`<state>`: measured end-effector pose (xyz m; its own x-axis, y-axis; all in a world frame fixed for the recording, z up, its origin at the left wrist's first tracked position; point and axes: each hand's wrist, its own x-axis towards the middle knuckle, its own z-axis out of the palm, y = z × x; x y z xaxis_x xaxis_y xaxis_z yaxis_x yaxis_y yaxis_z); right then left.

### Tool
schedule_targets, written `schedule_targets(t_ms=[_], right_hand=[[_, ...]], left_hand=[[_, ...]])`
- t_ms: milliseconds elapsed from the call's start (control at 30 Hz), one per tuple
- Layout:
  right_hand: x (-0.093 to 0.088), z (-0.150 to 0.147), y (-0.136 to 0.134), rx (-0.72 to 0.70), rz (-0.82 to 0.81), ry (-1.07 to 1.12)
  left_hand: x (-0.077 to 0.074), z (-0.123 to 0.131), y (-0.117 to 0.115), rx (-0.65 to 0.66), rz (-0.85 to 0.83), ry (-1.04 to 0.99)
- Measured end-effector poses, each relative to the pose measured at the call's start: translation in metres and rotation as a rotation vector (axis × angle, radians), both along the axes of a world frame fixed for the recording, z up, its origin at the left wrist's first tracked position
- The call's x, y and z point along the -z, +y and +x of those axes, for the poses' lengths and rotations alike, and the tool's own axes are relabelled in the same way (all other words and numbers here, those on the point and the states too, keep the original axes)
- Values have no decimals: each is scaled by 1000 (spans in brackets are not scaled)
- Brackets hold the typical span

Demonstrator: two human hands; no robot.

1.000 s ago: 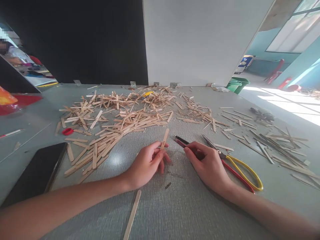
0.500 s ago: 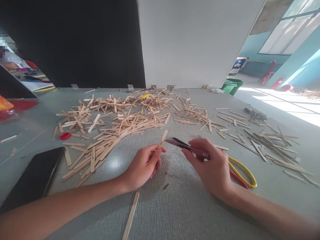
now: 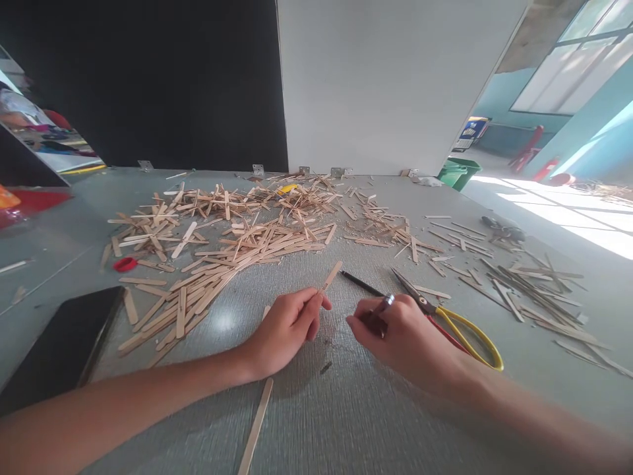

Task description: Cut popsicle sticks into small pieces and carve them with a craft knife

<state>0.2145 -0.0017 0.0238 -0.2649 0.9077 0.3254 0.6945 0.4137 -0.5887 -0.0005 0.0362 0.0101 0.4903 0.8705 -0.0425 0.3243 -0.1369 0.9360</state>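
Note:
My left hand (image 3: pixel 287 328) rests on the grey table (image 3: pixel 356 409) and pinches a short wooden stick (image 3: pixel 331 276) that points up and away to the right. My right hand (image 3: pixel 403 336) is closed around a thin dark red tool (image 3: pixel 382 309) whose silvery end sticks out above the fingers; I cannot tell what kind of tool it is. The two hands are a short gap apart. A black pen (image 3: pixel 360 284) lies on the table just beyond them. Scissors with yellow and red handles (image 3: pixel 448 320) lie right beside my right hand.
A wide heap of wooden sticks (image 3: pixel 237 241) covers the table's far half. Darker sticks (image 3: pixel 534 290) lie at the right. A black phone (image 3: pixel 64 343) lies at the left, a small red ring (image 3: pixel 124 264) beyond it. One long stick (image 3: pixel 254 429) lies under my left forearm. Upright panels close the back.
My right hand picked the dark red tool up off the table, leaving the black pen, and drew it back toward me into a fist. My left hand kept the stick, tilting it rightwards.

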Motion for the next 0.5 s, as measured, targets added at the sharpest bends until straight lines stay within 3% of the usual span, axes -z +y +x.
schedule_targets(t_ms=[233, 500], right_hand=[[22, 1, -9, 81, 287, 239], [35, -4, -11, -26, 216, 325]], left_hand=[[-4, 2, -3, 64, 80, 80], [-1, 1, -2, 117, 110, 113]])
